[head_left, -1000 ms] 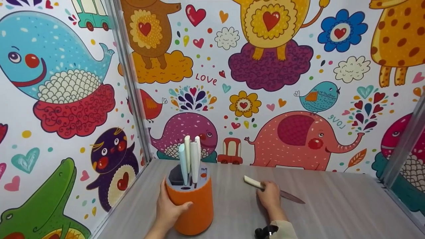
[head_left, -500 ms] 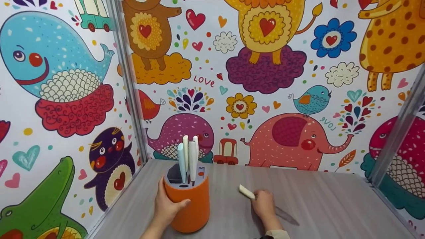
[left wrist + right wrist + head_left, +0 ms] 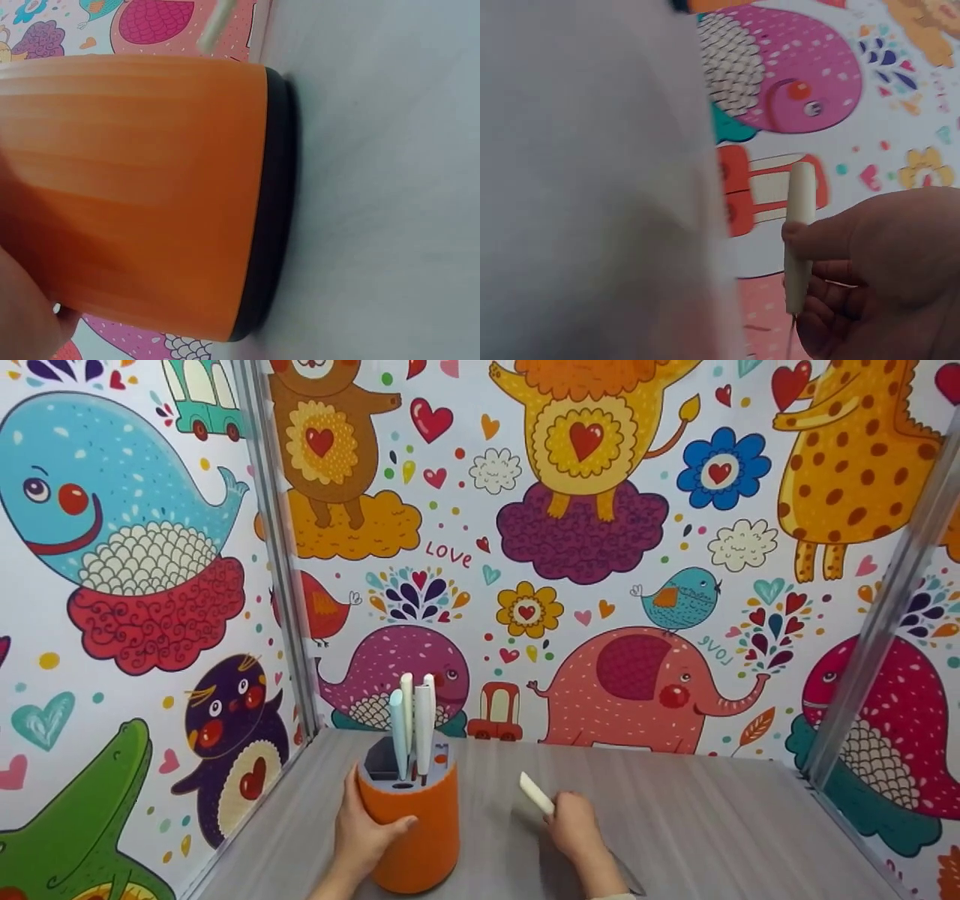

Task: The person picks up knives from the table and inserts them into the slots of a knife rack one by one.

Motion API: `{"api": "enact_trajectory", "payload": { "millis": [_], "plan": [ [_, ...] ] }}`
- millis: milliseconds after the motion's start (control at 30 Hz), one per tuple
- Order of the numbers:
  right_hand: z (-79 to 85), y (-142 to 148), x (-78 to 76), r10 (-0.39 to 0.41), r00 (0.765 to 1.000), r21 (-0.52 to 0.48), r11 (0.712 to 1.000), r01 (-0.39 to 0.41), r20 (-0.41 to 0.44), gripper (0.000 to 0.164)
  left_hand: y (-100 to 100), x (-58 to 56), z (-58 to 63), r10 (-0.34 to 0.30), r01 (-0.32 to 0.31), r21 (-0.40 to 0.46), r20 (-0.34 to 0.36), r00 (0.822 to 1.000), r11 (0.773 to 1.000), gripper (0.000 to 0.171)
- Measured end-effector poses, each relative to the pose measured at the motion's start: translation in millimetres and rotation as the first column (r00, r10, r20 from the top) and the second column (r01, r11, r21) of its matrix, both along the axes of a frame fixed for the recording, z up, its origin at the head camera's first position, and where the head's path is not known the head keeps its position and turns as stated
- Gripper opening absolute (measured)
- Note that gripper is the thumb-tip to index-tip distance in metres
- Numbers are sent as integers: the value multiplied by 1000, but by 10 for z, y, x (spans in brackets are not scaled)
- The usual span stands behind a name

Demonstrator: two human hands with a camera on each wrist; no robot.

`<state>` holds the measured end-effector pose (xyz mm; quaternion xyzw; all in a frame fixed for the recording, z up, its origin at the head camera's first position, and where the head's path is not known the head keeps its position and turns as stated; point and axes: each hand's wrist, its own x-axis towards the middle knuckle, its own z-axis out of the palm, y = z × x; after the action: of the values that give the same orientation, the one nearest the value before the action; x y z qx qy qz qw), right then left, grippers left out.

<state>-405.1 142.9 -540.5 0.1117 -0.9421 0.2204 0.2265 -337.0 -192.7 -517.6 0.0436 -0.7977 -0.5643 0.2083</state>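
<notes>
My left hand (image 3: pixel 366 829) grips the side of an upright orange knife block (image 3: pixel 424 840), thumb across its front. Several pale-handled knives (image 3: pixel 424 727) stand in the block's grey top. To the right of the block, my right hand (image 3: pixel 577 826) holds another knife (image 3: pixel 535 793) by its cream handle. Its blade (image 3: pixel 628 876) points back toward me and is mostly hidden behind the hand and wrist. In the right wrist view, the thumb and fingers pinch the handle (image 3: pixel 802 196), with a sliver of blade below. The left wrist view shows the block's dark base (image 3: pixel 274 202) on the table.
The grey wood-grain table (image 3: pixel 697 817) extends right of the hands. Cartoon-printed panels (image 3: pixel 600 607) stand at the back and both sides, with metal corner posts (image 3: pixel 289 562) between them.
My right hand has come slightly nearer to me and to the block. The knife in it has turned, its blade swinging toward me. The left hand keeps its hold while the whole view shifts.
</notes>
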Motion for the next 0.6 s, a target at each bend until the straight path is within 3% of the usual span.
{"api": "enact_trajectory", "payload": {
  "millis": [300, 433, 600],
  "plan": [
    [463, 9, 142, 133, 986, -199, 974, -110, 103, 22, 2, -26, -15, -1, 0, 6, 35, 999, 1000, 129],
    [596, 9, 186, 206, 970, -315, 936, -158, 125, 23, 2, -30, -10, 5, -5, -7, 30, 1000, 1000, 131],
    [709, -13, 263, 281, 956, -416, 881, -224, 82, 23, -8, -18, 2, 0, 0, -6, 10, 1000, 1000, 130]
  ]
}}
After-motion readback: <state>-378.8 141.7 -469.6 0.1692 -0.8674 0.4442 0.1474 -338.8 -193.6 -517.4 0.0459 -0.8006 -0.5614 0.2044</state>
